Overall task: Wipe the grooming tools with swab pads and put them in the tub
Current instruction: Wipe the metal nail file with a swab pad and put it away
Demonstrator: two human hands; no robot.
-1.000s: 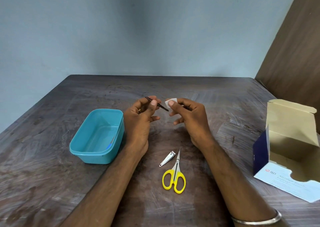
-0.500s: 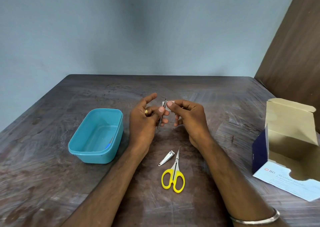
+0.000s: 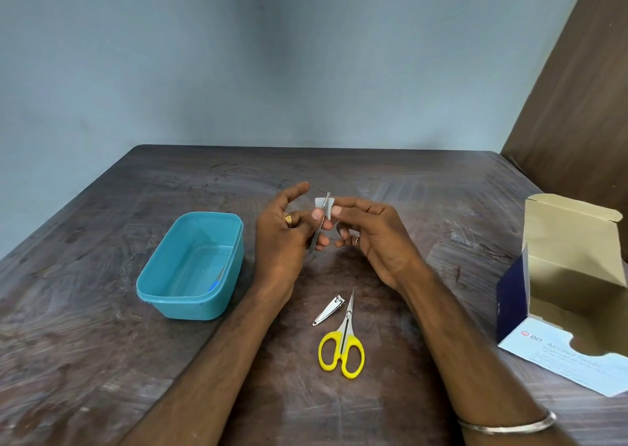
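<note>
Left hand (image 3: 282, 238) pinches tweezers (image 3: 319, 224) near upright, thumb and fingers curled round shaft, index finger extended. Right hand (image 3: 377, 238) pinches white swab pad (image 3: 325, 206) against tweezers' upper end. Both raised above tabletop (image 3: 102, 360). Blue tub (image 3: 190, 265) just left of left hand. Nail clipper (image 3: 329, 310) and yellow scissors (image 3: 342, 347) lie side by side on tabletop, nearer person. Open swab box (image 3: 571, 292) far right.

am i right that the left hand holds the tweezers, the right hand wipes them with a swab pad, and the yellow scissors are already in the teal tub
Not quite. The head view shows the yellow scissors lying on the table beside the nail clipper, not in the teal tub. The rest holds: the left hand holds the tweezers and the right hand wipes them with a swab pad.
</note>
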